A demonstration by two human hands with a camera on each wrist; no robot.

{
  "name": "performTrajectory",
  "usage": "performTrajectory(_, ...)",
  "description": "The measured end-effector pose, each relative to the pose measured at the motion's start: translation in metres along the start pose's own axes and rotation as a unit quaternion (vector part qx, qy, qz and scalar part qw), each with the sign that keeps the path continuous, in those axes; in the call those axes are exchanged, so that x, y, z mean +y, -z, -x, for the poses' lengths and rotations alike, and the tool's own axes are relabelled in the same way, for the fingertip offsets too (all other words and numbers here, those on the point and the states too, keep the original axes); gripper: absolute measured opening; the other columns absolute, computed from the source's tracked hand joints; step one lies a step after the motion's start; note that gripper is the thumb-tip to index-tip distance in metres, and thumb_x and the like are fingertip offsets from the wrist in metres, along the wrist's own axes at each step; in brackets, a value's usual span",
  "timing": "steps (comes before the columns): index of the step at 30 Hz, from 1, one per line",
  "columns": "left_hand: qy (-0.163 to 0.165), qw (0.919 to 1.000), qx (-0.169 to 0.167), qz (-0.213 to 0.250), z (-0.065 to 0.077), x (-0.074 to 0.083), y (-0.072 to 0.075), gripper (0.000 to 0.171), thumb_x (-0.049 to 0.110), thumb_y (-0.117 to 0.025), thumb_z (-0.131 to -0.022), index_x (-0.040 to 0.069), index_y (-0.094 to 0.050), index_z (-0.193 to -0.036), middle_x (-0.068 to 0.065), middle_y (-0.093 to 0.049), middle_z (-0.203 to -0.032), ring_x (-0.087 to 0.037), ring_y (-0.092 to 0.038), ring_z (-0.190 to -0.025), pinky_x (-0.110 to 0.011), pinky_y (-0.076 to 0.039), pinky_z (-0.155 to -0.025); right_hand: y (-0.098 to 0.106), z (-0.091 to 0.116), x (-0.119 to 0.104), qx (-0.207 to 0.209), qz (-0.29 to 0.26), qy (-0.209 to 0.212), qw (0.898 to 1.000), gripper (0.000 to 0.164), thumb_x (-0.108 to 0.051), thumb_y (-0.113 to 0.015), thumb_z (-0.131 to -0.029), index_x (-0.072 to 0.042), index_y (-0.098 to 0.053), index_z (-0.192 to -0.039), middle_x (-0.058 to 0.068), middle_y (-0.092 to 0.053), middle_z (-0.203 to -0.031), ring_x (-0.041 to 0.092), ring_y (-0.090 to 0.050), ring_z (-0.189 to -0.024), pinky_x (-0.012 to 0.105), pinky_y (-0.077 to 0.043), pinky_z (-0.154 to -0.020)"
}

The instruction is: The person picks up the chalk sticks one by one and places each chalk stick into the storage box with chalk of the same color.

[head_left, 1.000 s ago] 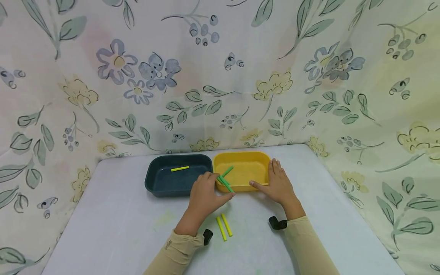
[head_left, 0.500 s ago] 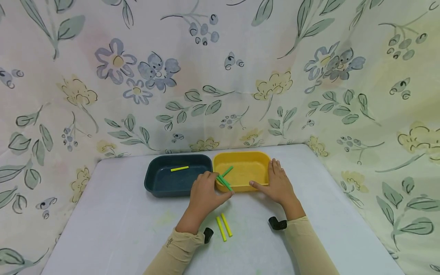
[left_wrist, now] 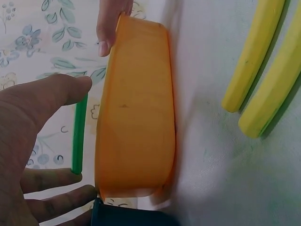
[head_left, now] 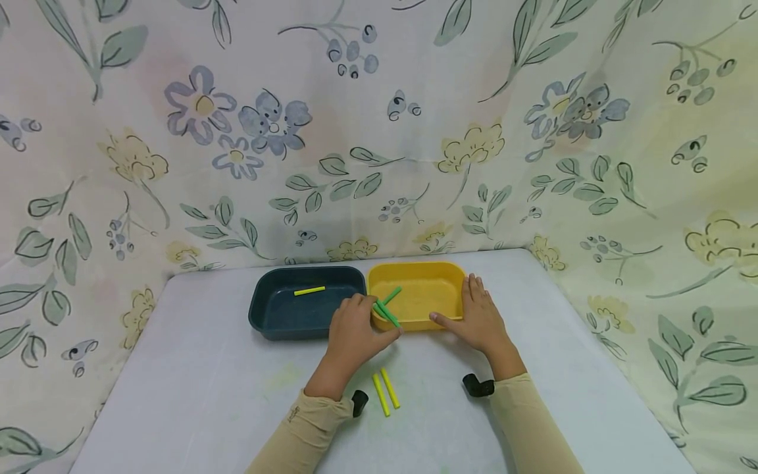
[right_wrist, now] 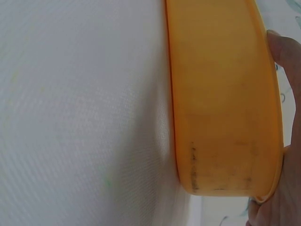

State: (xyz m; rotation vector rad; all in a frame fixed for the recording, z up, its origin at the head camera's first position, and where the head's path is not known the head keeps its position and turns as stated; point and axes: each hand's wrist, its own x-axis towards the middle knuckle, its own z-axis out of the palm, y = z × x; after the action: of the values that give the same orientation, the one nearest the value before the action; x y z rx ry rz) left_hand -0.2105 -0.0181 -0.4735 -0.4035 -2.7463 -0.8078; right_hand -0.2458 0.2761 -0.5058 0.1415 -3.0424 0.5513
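Observation:
My left hand (head_left: pixel 356 336) pinches a green chalk-like stick (left_wrist: pixel 79 136) lengthwise between thumb and a fingertip, over the front left corner of the yellow tray (head_left: pixel 435 324). Another green stick (head_left: pixel 393 294) lies inside that tray, and a third shows partly beside the held one. My right hand (head_left: pixel 482 318) rests on the tray's front right corner, its fingers straight along the right side and its thumb at the front rim. The right wrist view shows the thumb (right_wrist: pixel 284 49) touching the rim.
The dark blue tray (head_left: pixel 284 331) stands left, against the yellow one, with one yellow stick (head_left: pixel 310 290) inside. Two yellow sticks (head_left: pixel 381 394) lie side by side on the white-covered table (head_left: pixel 195 395) in front. A floral cloth (head_left: pixel 355 131) hangs behind.
Almost nothing differs. The left hand and the held green stick have shifted very slightly; the right hand and trays stay in place.

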Motion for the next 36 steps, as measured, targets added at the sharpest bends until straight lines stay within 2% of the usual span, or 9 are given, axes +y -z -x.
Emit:
performTrajectory(6, 0.001, 1.0, 0.0, -0.006, -0.003, -0.001, -0.002, 0.07, 0.056, -0.086, -0.079, 0.007, -0.072, -0.127, -0.007, -0.067, -0.11, -0.025, -0.058, -0.098, -0.042, -0.051, -0.083, 0.0, 0.0, 0.0, -0.001, -0.001, 0.001, 1.0, 0.135, -0.091, -0.053, -0.086, 0.006, -0.004, -0.168, 0.024, -0.002, -0.178, 0.042, -0.002, -0.166, 0.059, -0.009, -0.134)
performTrajectory(19, 0.014, 0.9996, -0.014, -0.02, -0.012, 0.0, -0.005, 0.079, 0.061, -0.085, -0.079, 0.007, -0.07, -0.135, -0.007, -0.063, -0.108, -0.022, -0.053, -0.092, -0.041, -0.049, -0.08, 0.0, 0.0, 0.0, -0.002, 0.002, 0.0, 1.0, 0.135, -0.09, -0.053, -0.087, 0.007, -0.005, -0.167, 0.025, -0.001, -0.177, 0.042, -0.002, -0.166, 0.059, -0.009, -0.134)
performTrajectory(30, 0.01, 0.9996, -0.001, -0.027, -0.017, 0.002, -0.008, 0.08, 0.063, -0.085, -0.079, 0.006, -0.072, -0.132, -0.01, -0.065, -0.111, -0.026, -0.057, -0.094, -0.045, -0.053, -0.082, 0.0, -0.001, 0.001, 0.001, 0.0, 0.0, 1.0, 0.135, -0.091, -0.053, -0.086, 0.006, -0.005, -0.167, 0.024, -0.002, -0.178, 0.041, -0.001, -0.166, 0.059, -0.01, -0.134)
performTrajectory(36, 0.02, 0.9993, -0.002, -0.033, -0.019, 0.003, -0.011, 0.081, 0.065, -0.084, -0.08, 0.005, -0.071, -0.134, -0.011, -0.065, -0.113, -0.028, -0.059, -0.097, -0.047, -0.053, -0.084, -0.001, 0.0, 0.002, 0.004, -0.003, 0.003, 1.0, 0.136, -0.091, -0.053, -0.086, 0.006, -0.005, -0.168, 0.024, -0.002, -0.177, 0.042, -0.001, -0.166, 0.059, -0.01, -0.133)
